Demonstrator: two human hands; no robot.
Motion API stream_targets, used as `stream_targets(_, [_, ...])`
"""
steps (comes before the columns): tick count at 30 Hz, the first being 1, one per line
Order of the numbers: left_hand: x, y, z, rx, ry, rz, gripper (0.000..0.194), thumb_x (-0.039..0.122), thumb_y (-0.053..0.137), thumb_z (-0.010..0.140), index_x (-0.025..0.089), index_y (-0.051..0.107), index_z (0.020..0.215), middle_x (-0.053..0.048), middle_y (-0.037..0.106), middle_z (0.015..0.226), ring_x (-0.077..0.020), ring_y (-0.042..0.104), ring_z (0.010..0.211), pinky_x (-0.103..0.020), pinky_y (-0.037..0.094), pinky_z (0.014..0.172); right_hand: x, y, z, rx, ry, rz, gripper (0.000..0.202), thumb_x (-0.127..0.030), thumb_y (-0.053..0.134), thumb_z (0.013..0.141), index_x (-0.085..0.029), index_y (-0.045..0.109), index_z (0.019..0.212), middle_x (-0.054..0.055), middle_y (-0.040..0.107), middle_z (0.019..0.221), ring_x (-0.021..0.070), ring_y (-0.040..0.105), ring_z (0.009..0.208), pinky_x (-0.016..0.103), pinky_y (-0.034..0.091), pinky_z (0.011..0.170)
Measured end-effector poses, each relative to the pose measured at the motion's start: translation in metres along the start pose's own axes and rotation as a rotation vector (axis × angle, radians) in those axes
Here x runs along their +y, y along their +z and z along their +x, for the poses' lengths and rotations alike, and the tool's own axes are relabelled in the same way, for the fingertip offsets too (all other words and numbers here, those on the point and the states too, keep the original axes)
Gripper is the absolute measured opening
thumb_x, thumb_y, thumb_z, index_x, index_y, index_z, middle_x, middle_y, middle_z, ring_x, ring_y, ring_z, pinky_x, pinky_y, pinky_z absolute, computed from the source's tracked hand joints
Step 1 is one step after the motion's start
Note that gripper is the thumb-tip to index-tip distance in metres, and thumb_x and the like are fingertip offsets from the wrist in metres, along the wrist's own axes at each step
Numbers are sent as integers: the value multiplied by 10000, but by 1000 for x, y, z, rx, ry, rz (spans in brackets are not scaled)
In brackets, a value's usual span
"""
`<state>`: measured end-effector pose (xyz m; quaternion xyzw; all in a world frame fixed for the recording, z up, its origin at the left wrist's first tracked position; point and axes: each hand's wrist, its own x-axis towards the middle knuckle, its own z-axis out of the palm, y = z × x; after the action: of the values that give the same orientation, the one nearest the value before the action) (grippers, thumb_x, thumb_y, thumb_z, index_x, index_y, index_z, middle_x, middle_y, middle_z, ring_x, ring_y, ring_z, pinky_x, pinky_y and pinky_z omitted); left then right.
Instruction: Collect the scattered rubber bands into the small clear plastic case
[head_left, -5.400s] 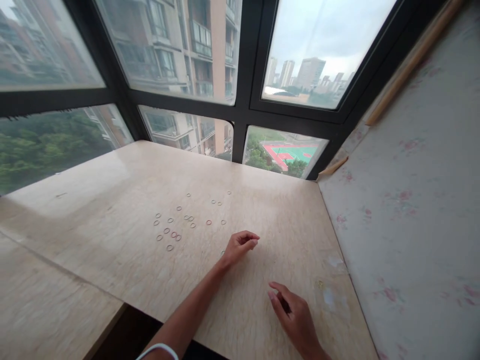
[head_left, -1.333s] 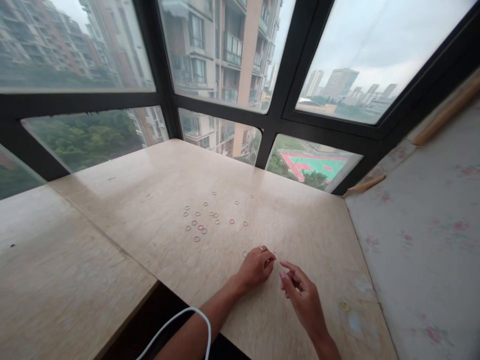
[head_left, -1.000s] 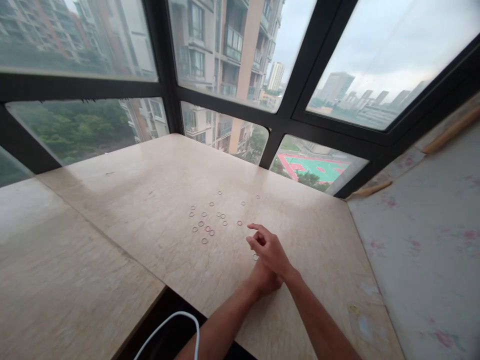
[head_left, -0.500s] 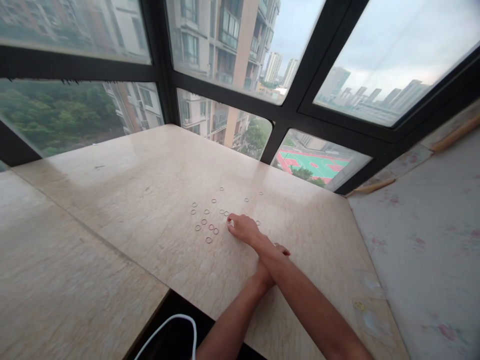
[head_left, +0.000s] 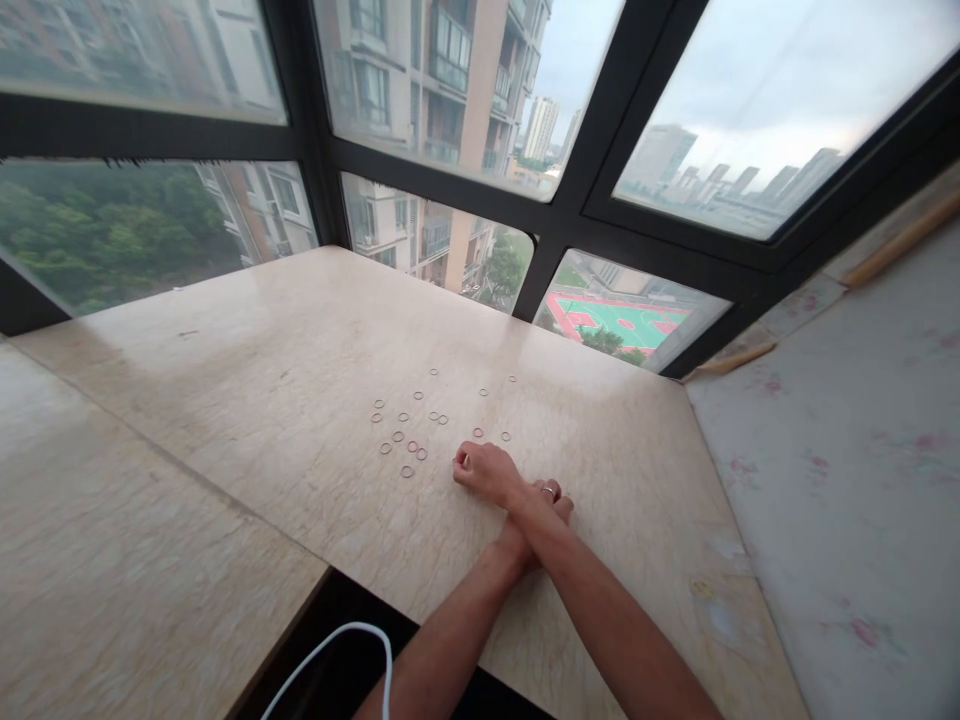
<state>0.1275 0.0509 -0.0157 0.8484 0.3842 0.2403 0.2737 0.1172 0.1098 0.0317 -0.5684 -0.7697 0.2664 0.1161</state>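
Note:
Several thin rings lie scattered on the pale marble-patterned surface, most of them dark or silvery. A reddish ring is among the left group, and another reddish ring lies just beyond my right hand. My forearms cross, the right one over the left. The fingers of my right hand are curled closed at its left end; what they hold is too small to tell. My left hand is to the right, partly hidden under my right wrist, its fingers bent, with a shiny ring at one finger.
Dark window frames border the far side of the surface. A flower-patterned wall stands at the right. At the bottom, a white cable loops over a dark gap near my left forearm.
My right hand has moved slightly nearer to me, and a reddish ring now shows beyond it. More of my left hand's fingers shows, with the shiny ring. The view has shifted slightly.

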Motion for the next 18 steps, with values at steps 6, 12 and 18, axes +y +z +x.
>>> stream_targets(6, [5,-6,-5,-22,186,347,128,287,492,879,208,568,944,-54,541,988,-219,455,907,-365,381,808,2,-3,-23,-9,25,587,162,-352,585,741,-196,540,740,-84,431,494,70,364,439,200,270,454])
stream_targets(12, [4,-3,-7,-37,264,323,128,238,503,863,217,558,977,-64,555,1022,-208,469,906,-348,385,776,7,-19,-37,46,82,1097,328,-493,619,699,-221,444,748,-127,346,444,44,229,379,184,170,377])
stream_targets(18, [6,-4,-8,-31,281,348,127,221,505,856,223,552,974,-54,553,995,-209,493,887,-351,388,788,9,-29,-44,41,112,1371,315,-407,706,643,-199,482,719,-141,335,408,18,184,348,185,128,369])
